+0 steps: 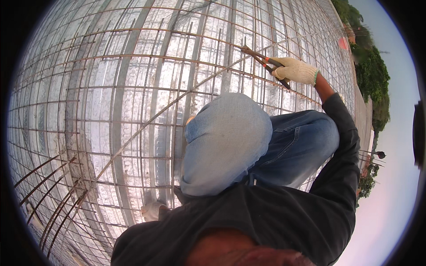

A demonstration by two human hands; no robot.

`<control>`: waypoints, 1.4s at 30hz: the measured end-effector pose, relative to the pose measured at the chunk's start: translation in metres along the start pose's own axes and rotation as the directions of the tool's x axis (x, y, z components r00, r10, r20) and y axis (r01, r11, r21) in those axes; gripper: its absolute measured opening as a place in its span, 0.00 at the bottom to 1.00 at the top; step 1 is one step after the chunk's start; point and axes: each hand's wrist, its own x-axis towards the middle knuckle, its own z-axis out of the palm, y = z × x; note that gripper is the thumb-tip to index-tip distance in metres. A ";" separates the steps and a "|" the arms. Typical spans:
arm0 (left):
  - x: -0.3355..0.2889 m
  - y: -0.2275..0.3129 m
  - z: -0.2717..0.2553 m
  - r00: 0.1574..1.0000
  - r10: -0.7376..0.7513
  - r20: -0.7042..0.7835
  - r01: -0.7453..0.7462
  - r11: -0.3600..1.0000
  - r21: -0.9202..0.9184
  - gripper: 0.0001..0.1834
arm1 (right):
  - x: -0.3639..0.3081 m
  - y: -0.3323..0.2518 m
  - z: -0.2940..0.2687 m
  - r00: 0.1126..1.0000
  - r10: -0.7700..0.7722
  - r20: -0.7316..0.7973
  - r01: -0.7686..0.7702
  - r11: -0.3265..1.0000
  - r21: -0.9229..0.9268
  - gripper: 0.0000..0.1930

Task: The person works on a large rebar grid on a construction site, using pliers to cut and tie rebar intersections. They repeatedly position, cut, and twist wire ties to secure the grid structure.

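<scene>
My right hand (296, 71), in a cream knit work glove, is wrapped round the handles of a pair of end-cutting pincers (261, 60). Dark handles with orange bands lead to a rusty brown head, which lies over a crossing of the steel rebar mesh (191, 91). Whether the jaws grip anything is too small to tell. My left hand (153, 211), gloved too, is low beside my body near the mesh. My sleeve and body partly cover it, and its fingers cannot be made out.
Ribbed silvery metal decking (102, 111) lies under the mesh. One thin bar (146, 126) crosses the grid diagonally. Several thicker bent rebars (53, 190) stick up at the lower left. My jeans-clad knees (226, 142) are close to the mesh. Trees (372, 73) stand beyond the deck's right edge.
</scene>
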 end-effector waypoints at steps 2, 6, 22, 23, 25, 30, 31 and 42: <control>-0.003 -0.001 0.001 1.000 0.017 0.012 -0.017 1.000 0.014 0.26 | 0.008 0.043 0.009 0.953 0.216 0.213 -0.201 0.976 -0.089 0.33; 0.001 -0.001 -0.001 1.000 0.024 0.020 -0.025 0.999 0.038 0.26 | 0.023 0.069 0.027 0.892 0.313 0.326 -0.165 0.897 -0.410 0.32; -0.010 -0.004 -0.006 0.997 -0.028 0.077 0.023 0.998 0.065 0.25 | 0.163 -0.013 0.104 0.970 -0.234 -0.074 0.227 0.970 -0.084 0.39; -0.008 -0.005 -0.005 0.996 -0.037 0.086 0.031 0.997 0.069 0.24 | 0.170 -0.028 0.106 0.980 -0.195 -0.042 0.195 0.981 -0.012 0.40; -0.006 -0.009 -0.004 0.987 -0.066 0.148 0.056 0.996 0.069 0.22 | 0.182 -0.038 0.114 0.982 -0.178 -0.068 0.185 0.977 0.103 0.44; -0.015 0.003 -0.016 0.986 -0.138 0.098 0.141 0.990 -0.022 0.27 | 0.229 -0.032 0.133 0.923 -0.157 -0.352 0.183 0.982 0.043 0.46; -0.022 0.010 -0.014 0.986 -0.158 0.053 0.161 0.984 -0.070 0.28 | 0.244 -0.017 0.136 0.890 -0.167 -0.423 0.188 0.982 0.007 0.45; -0.015 0.005 -0.008 0.979 -0.020 0.204 0.018 1.000 0.009 0.30 | 0.246 -0.045 0.108 0.969 -0.225 -0.099 0.199 0.954 -0.226 0.42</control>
